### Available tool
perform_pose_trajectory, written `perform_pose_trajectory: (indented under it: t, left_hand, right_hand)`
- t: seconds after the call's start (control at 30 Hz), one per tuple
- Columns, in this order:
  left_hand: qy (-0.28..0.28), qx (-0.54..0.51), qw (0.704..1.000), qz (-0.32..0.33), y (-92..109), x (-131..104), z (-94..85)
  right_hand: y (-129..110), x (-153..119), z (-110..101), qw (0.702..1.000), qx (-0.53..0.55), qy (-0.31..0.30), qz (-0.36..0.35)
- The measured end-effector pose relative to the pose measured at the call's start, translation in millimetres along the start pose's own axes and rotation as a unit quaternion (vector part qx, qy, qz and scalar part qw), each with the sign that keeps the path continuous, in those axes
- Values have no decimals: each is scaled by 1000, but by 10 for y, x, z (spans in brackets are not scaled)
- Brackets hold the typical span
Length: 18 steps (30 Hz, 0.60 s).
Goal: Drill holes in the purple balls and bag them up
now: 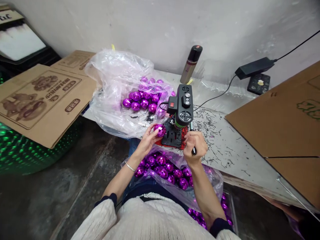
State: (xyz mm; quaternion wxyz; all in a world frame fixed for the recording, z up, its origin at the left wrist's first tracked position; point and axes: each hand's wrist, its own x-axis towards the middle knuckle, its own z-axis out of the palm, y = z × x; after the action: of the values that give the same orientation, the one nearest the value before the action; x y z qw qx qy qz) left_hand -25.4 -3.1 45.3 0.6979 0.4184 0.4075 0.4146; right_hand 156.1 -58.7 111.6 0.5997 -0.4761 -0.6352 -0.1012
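Observation:
Between the fingers of my left hand (pixel 147 140) is a shiny purple mirrored ball (pixel 160 130), held beside the black slotted base plate (pixel 171 136) of a small bench press. My right hand (pixel 195 145) is wrapped round the press's lever handle (pixel 194 151), whose black end shows below the fist. The black press head (pixel 185 105), with round vents and buttons, stands above the plate and hides part of it. More purple balls (pixel 145 104) lie in a clear plastic bag behind my left hand. Another heap of purple balls (pixel 162 171) rests in plastic in front of my body.
A spray can (pixel 191 65) stands by the wall. A black power adapter (pixel 255 67) trails its cable to the press. Small dark scraps (pixel 212 133) litter the tabletop. Cardboard boxes flank the table, one at left (pixel 45 96) and one at right (pixel 282 126).

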Motion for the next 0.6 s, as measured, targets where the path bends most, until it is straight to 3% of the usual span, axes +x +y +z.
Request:
perform_pose_trajectory:
  t: [0.13, 0.23, 0.4, 0.6]
  left_hand:
    - [29, 92, 992, 75, -258, 139, 185]
    - [49, 198, 969, 139, -374, 230, 251]
    - [36, 353, 913, 203, -401, 290, 262]
    - [8, 390, 883, 261, -467, 366, 337]
  right_hand:
    - [-24, 46, -22, 1000, -5, -7, -1]
    - [-52, 103, -33, 1000, 0, -9, 0]
    - [-64, 134, -44, 1000, -5, -15, -8]
    - [-61, 116, -49, 1000, 1, -14, -2]
